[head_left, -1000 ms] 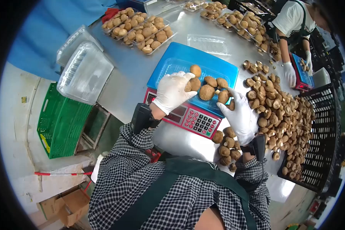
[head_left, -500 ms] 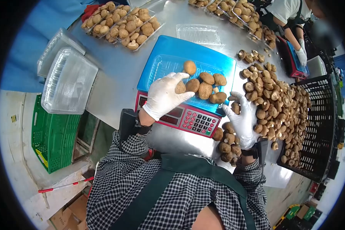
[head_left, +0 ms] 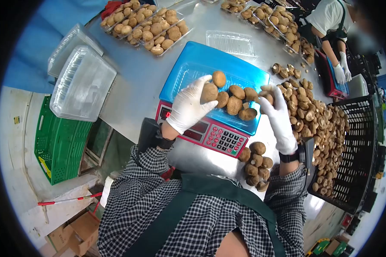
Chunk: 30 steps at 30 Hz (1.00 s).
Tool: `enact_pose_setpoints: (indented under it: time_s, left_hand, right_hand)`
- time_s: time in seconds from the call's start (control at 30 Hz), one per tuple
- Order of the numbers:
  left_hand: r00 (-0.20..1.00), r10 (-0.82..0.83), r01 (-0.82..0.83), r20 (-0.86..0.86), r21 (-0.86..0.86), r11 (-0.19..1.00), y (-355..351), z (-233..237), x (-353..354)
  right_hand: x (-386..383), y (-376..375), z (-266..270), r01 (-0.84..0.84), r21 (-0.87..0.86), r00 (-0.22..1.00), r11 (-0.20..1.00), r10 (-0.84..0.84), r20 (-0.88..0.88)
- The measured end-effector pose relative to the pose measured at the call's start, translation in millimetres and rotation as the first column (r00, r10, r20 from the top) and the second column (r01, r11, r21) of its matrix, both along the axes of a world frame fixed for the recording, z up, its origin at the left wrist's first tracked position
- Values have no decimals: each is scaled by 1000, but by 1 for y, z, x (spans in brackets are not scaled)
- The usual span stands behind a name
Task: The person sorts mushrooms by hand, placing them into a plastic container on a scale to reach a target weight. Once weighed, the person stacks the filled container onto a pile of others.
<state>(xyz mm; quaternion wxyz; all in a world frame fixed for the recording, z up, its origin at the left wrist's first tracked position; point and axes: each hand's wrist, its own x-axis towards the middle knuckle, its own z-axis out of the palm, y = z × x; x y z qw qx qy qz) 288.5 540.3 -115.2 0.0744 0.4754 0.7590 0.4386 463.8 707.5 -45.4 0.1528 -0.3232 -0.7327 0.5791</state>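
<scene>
My left hand point(head_left: 189, 106), in a white glove, curls its thumb and fingers around a brown shiitake mushroom point(head_left: 209, 94) over the left part of a clear plastic tray point(head_left: 182, 79). The tray lies on the blue pan of a scale point(head_left: 195, 53), with several mushrooms point(head_left: 234, 105) in it. At the pan's right edge my right hand point(head_left: 278, 118), gloved too, grips brown mushrooms point(head_left: 267, 98) between thumb and fingers. The scale's red front with its keypad point(head_left: 224, 140) faces me. Below my right hand, a small group of mushrooms point(head_left: 256, 165) rests on the metal table.
A large mushroom heap point(head_left: 324, 128) spreads from a tipped black crate point(head_left: 351, 150) on the right. Filled trays point(head_left: 156, 30) stand at the back, near an unfilled tray point(head_left: 230, 43). Stacked trays point(head_left: 83, 85) are left. A co-worker point(head_left: 330, 25) stands at another scale, far right.
My right hand has risen from beside the scale's corner to the pan's right edge with mushrooms in it. My left hand now has its mushroom lifted slightly. The whole view has shifted a little.
</scene>
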Motion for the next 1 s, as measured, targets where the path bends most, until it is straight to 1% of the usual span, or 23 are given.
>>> enact_pose_setpoints:
  time_s: [0.03, 0.07, 0.1, 0.13, 0.17, 0.2, 0.23, 0.3, 0.37, 0.4, 0.43, 0.47, 0.5, 0.57, 0.6, 0.63, 0.67, 0.73, 0.8, 0.87, 0.9, 0.97, 1.0]
  left_hand:
    - [996, 12, -12, -86, -7, 1000, 1, -1, 0]
    - [996, 11, -12, -91, -4, 1000, 0, 1, -1]
    - [993, -1, -4, -121, -43, 999, 0, 4, -3]
    - [989, -15, 2, -150, -83, 997, 0, 6, -4]
    - [988, -15, 2, -152, -80, 997, -1, 6, -4]
    - [990, -1, -6, -141, -51, 999, -1, 4, -4]
    - [991, 14, -17, -130, -22, 1000, -2, 2, -5]
    - [988, 25, -24, -153, 3, 1000, -2, -3, -7]
    - [999, 35, -37, 37, 57, 998, -3, -9, -7]
    - [996, 44, -49, 71, 68, 996, -2, -9, -7]
    - [996, 49, -54, 79, 70, 996, -2, -7, -7]
    - [998, 48, -51, 48, 67, 996, -3, -3, -7]
    - [999, 44, -45, 15, 63, 997, -3, 2, -8]
    - [999, 51, -50, -21, 51, 997, -5, 6, -10]
    - [998, 34, -34, -51, 6, 999, -6, 6, -11]
    - [997, 18, -21, -81, -42, 999, -8, 5, -13]
    - [996, 23, -27, -84, -44, 999, -9, 4, -12]
    - [985, 39, -42, -171, -14, 999, -9, 2, -9]
    - [987, 52, -56, -149, -21, 998, -11, 4, -7]
    - [989, 70, -73, -127, -25, 997, -11, 6, -5]
    - [985, 92, -90, -145, 18, 996, -11, 5, -4]
    - [979, 126, -117, -160, 62, 991, -12, 2, -6]
    - [987, 115, -110, -112, 56, 992, -12, -1, -6]
  right_hand:
    - [-12, 7, -4, -50, 120, 998, 992, 44, 46]
    - [-22, 13, -12, -82, 237, 996, 968, 76, 35]
    - [-32, 17, -18, -111, 350, 994, 930, 108, 28]
    - [-42, 19, -20, -134, 452, 991, 882, 109, 81]
    - [-48, 23, -26, -133, 455, 991, 880, 108, 79]
    - [-54, 25, -30, -219, 484, 976, 847, 188, 112]
    - [-60, 26, -33, -305, 509, 952, 805, 267, 148]
    - [-60, 24, -34, -372, 604, 928, 705, 288, 235]
    - [-56, 20, -36, -316, 621, 948, 717, 269, 172]
    - [-56, 21, -37, -327, 620, 944, 713, 277, 180]
    - [-54, 21, -38, -285, 573, 956, 768, 271, 113]
    - [-52, 23, -39, -241, 521, 966, 819, 255, 46]
    - [-51, 25, -38, -242, 522, 966, 818, 254, 50]
    - [-52, 27, -37, -270, 430, 961, 861, 211, 180]
    - [-53, 26, -37, -272, 429, 960, 861, 215, 178]
    - [-53, 25, -38, -260, 446, 966, 856, 220, 139]
    - [-55, 24, -38, -246, 464, 969, 851, 226, 100]
    - [-59, 24, -44, -242, 481, 970, 843, 221, 100]
    - [-61, 24, -44, -236, 500, 972, 833, 213, 104]
    - [-63, 22, -34, -259, 555, 962, 790, 158, 224]
    - [-64, 19, -29, -265, 556, 961, 788, 165, 223]
    - [-65, 16, -23, -170, 404, 984, 899, 131, 122]
    - [-68, 15, -23, -180, 540, 983, 822, 174, 62]
